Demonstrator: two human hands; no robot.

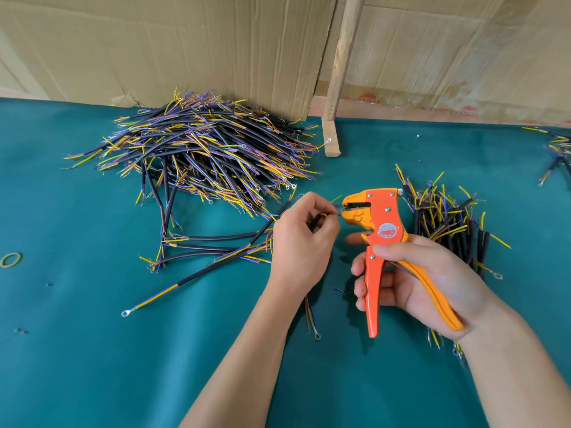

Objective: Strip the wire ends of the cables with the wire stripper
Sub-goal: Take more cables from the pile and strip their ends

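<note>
We take this for small wiring workshop: green-covered worktop (92, 350), big heap of cut cables (197, 149), cardboard sheets (185, 47) lining wall, rough wooden post (341, 57).

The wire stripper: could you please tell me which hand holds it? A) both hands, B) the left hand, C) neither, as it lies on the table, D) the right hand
D: the right hand is wrapped around the handles of the wire stripper, while the left hand only pinches a wire at the tool's nose.
</note>
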